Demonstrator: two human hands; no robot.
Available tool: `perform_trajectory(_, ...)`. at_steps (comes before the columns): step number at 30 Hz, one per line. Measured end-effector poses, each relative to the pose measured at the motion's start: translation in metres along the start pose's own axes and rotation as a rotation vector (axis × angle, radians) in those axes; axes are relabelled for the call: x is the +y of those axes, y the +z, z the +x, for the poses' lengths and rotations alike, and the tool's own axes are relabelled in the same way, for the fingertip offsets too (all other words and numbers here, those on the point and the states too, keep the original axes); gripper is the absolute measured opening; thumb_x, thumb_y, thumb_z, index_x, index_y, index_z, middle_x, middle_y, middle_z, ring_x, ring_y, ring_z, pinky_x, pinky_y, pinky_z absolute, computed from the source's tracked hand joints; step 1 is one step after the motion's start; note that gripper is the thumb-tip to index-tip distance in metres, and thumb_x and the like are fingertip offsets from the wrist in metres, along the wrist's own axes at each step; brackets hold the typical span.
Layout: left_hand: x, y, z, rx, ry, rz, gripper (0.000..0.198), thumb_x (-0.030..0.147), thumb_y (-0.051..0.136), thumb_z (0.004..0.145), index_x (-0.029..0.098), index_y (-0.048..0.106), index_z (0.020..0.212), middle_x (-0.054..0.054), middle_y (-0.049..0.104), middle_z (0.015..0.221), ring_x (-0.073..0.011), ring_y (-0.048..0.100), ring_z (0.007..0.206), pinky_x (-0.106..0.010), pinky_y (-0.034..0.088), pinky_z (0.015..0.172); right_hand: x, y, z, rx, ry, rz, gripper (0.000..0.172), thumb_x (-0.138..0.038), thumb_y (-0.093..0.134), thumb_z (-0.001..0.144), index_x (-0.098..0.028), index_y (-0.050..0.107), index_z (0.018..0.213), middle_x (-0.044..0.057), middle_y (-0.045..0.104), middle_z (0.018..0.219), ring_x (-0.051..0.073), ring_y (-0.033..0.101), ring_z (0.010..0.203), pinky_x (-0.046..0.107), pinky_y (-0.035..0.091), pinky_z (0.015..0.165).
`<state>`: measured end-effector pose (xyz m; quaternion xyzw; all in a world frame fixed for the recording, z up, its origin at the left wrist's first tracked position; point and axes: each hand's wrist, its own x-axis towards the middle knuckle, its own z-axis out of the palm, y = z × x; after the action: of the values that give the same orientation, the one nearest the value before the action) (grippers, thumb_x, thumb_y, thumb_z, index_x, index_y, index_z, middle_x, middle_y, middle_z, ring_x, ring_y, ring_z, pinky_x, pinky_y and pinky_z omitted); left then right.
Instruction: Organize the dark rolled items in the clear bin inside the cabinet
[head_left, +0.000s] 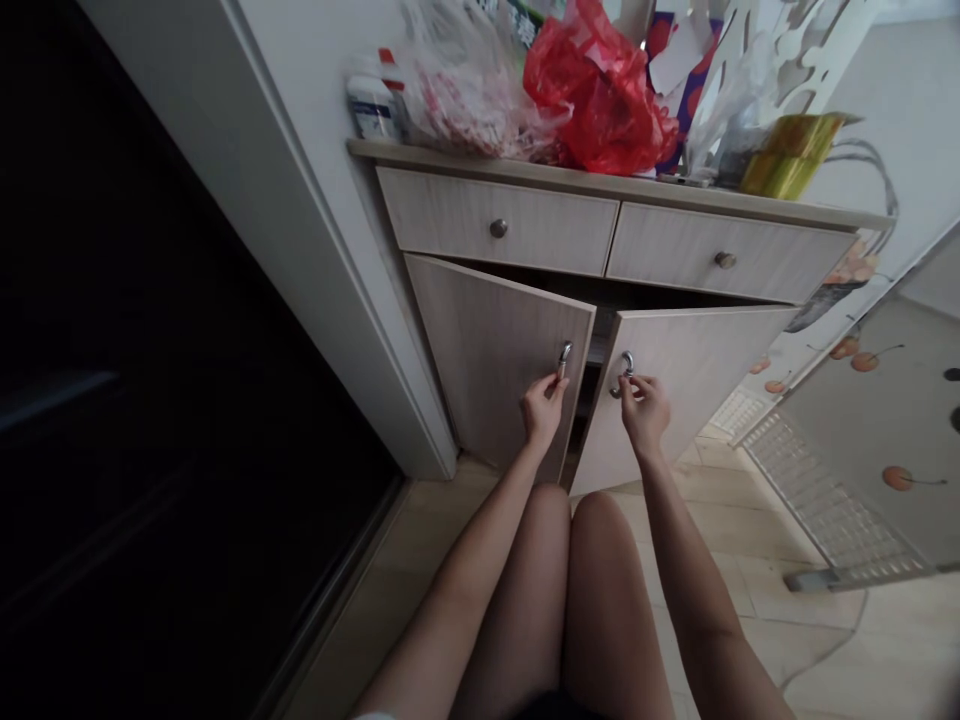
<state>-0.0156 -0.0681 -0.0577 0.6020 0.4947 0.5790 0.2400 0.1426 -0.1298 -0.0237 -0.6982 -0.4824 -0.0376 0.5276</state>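
Observation:
A low wooden cabinet stands in front of me with two doors, both swung partly outward. My left hand [543, 405] is closed on the metal handle [564, 358] of the left door [487, 350]. My right hand [643, 408] pinches the ring handle [622, 372] of the right door [690, 370]. A dark gap between the doors shows the inside, and I cannot make out what it contains. My bare knees are just below the doors.
Two shut drawers [499, 220] with round knobs sit above the doors. On the cabinet top lie a red plastic bag [600, 95], clear bags, a white bottle [371, 105] and a yellow-green roll [787, 155]. A dark doorway is at left, a patterned panel [862, 420] at right.

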Motion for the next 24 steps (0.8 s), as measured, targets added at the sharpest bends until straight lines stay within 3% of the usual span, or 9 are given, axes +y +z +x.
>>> perform_trajectory(10,0.006,0.039,0.041,-0.096,0.047,0.178,0.014,0.022,0.066,0.089,0.015,0.076,0.094,-0.011,0.076,0.093,-0.0192,0.068,0.082,-0.027,0.045,0.077,-0.011,0.045,0.036,-0.084,0.0,-0.173,0.037,-0.039,0.046,0.099,-0.016,0.075,0.099,0.008,0.068,0.1,0.014,0.058,0.073,0.025,0.03,0.062)
perform_trajectory(17,0.012,0.045,0.062,-0.193,0.014,0.304,0.021,0.031,0.063,0.092,0.016,0.076,0.089,-0.012,0.076,0.092,-0.0204,0.066,0.079,-0.026,0.039,0.069,-0.008,0.061,0.055,-0.117,-0.042,-0.195,0.039,-0.039,0.043,0.1,-0.015,0.074,0.101,0.01,0.066,0.101,0.016,0.059,0.076,0.026,0.032,0.065)
perform_trajectory(24,0.013,0.053,0.074,-0.215,0.005,0.354,0.023,0.032,0.06,0.093,0.015,0.076,0.089,-0.011,0.075,0.088,-0.0186,0.062,0.072,-0.026,0.034,0.064,-0.003,0.073,0.069,-0.137,-0.067,-0.214,0.043,-0.04,0.039,0.101,-0.015,0.074,0.102,0.011,0.068,0.097,0.017,0.061,0.076,0.027,0.037,0.068)
